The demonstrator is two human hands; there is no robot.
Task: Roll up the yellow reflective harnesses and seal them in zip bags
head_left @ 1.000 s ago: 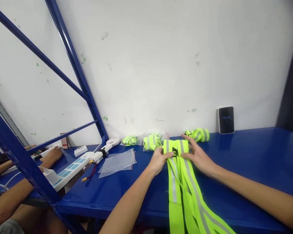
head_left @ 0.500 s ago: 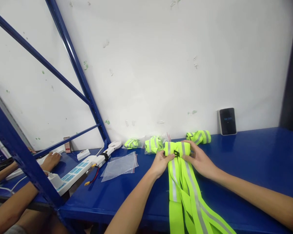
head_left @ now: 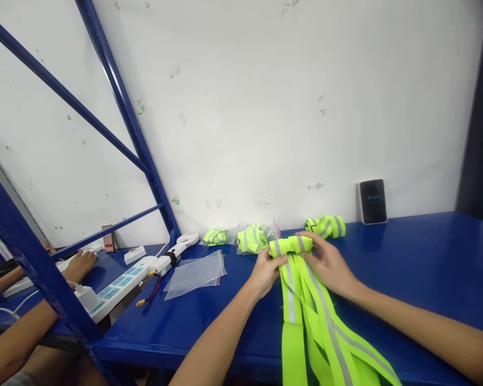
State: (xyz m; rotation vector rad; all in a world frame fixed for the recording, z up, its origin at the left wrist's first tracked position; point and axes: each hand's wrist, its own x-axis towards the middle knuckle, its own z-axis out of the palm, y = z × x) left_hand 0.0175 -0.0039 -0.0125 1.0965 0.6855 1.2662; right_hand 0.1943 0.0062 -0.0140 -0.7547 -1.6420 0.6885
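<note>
A neon-yellow reflective strap vest point(head_left: 306, 316) with grey stripes lies on the blue table point(head_left: 418, 257), its long ends trailing over the near edge. Its far end is rolled into a tight bundle point(head_left: 290, 245). My left hand point(head_left: 266, 271) pinches the left side of that roll, fingers closed. On the roll's right side my right hand point(head_left: 329, 262) grips it, fingers curled over the top.
Three rolled vests point(head_left: 326, 225) point(head_left: 251, 237) point(head_left: 214, 235) lie by the wall, one in a plastic bag. An empty clear zip bag point(head_left: 195, 271), a white power strip point(head_left: 116, 284) and a small fan point(head_left: 187, 239) sit left. A black device point(head_left: 372, 201) leans on the wall. Another person's hand point(head_left: 77, 265) rests far left.
The flat folded end of the vest has been rolled tighter into a narrow bundle. Both hands stayed on it, fingers curling further around.
</note>
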